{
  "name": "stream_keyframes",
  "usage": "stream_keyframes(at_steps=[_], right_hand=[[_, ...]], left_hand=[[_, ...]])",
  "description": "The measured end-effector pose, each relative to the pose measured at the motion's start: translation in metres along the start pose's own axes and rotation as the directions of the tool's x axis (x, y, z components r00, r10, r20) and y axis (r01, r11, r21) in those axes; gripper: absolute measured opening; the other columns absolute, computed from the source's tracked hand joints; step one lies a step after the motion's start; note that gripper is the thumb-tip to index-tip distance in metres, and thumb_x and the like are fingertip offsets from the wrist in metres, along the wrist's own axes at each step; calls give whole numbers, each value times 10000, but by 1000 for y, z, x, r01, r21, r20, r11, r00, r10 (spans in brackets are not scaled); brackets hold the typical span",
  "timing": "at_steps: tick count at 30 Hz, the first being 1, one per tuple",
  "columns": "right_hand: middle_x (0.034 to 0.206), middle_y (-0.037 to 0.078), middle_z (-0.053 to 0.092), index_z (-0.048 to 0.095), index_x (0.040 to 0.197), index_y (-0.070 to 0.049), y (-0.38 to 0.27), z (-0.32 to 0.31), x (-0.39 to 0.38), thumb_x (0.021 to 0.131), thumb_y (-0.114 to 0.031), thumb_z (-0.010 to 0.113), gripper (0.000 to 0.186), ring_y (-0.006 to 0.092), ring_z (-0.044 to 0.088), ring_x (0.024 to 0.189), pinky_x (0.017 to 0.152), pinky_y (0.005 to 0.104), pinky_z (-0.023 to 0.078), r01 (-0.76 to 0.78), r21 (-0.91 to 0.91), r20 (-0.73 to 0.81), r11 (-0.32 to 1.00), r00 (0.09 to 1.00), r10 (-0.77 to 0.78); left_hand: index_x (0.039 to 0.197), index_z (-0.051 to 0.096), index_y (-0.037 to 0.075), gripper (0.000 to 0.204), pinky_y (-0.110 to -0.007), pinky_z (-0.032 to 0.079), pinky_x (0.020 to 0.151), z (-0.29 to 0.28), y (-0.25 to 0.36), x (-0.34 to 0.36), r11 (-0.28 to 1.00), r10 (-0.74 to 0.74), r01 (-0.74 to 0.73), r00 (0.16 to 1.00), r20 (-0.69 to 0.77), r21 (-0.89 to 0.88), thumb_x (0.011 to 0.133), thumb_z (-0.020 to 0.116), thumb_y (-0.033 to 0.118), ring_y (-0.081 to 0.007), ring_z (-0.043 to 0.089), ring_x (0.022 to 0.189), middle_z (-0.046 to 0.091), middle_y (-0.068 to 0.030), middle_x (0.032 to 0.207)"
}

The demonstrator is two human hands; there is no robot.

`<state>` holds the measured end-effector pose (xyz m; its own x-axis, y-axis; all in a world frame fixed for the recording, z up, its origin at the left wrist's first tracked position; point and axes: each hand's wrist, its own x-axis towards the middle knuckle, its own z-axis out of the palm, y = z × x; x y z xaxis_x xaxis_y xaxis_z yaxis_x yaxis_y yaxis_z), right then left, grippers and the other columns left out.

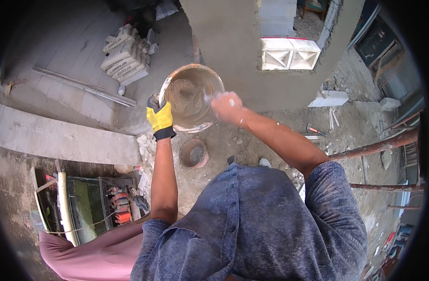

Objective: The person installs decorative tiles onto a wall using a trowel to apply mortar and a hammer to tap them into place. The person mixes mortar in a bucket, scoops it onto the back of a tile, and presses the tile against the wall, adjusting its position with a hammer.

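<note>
A round bucket (214, 77) with a mortar-smeared rim is tipped so its inside faces me, and wet grey-brown residue coats it. My left hand (160, 117), in a yellow glove with a black cuff, is closed on the left side of the rim. At the right side of the bucket is my bare right hand (228, 107), spotted with pale mortar. Its fingers are curled and somewhat blurred, around a greyish thing I cannot make out. Below the bucket, a smaller dark pail (193, 153) stands on the rough ground.
Pale blocks (125, 54) are stacked on the floor at far left, near long strips (85, 86). Ahead rises a plastered wall (223, 37) with white vent blocks (290, 54). A hammer (315, 129) lies to the right, near rusty poles (378, 145). A low concrete ledge (59, 138) runs left.
</note>
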<state>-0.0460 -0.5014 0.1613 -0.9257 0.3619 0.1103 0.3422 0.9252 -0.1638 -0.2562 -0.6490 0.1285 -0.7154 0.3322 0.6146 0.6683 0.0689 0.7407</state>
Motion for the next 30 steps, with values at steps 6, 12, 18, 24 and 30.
stream_keyframes(at_steps=[6,12,18,24,30], right_hand=[[952,161,728,697,1023,-55,10,20,3,876,-240,612,252,299,717,859,739,425,566,-154,196,110,969,985,134],[761,151,675,611,1109,0,111,90,-52,911,-550,610,585,225,654,579,576,378,561,-620,682,519,388,784,340],[971,210,707,536,1230,-17,116,190,-144,920,-228,561,376,390,693,950,793,506,542,-574,390,406,720,809,425],[1168,270,626,418,1333,-67,188,250,-193,937,-145,481,408,374,692,980,790,505,546,-712,379,533,592,690,489],[1094,252,641,470,1224,-87,312,333,-233,941,-233,501,320,407,683,963,814,523,544,-854,270,671,444,498,549]], left_hand=[[971,616,6,216,-362,485,705,19,-9,-15,998,-52,51,998,25,35,773,680,67,-185,575,747,635,-71,847],[1064,596,-70,365,-410,482,790,106,-60,-93,938,-336,297,905,260,180,769,650,138,-269,573,828,658,-164,929],[989,634,23,233,-406,499,742,175,-132,-193,880,-467,351,760,452,320,766,634,93,-297,643,784,671,-153,831],[1089,603,24,323,-412,504,806,302,-135,-254,923,-378,245,717,586,296,769,618,65,-335,655,884,668,-175,958],[1139,611,34,374,-469,501,830,448,-149,-333,825,-485,39,560,671,564,784,611,153,-432,643,939,673,-236,996]])
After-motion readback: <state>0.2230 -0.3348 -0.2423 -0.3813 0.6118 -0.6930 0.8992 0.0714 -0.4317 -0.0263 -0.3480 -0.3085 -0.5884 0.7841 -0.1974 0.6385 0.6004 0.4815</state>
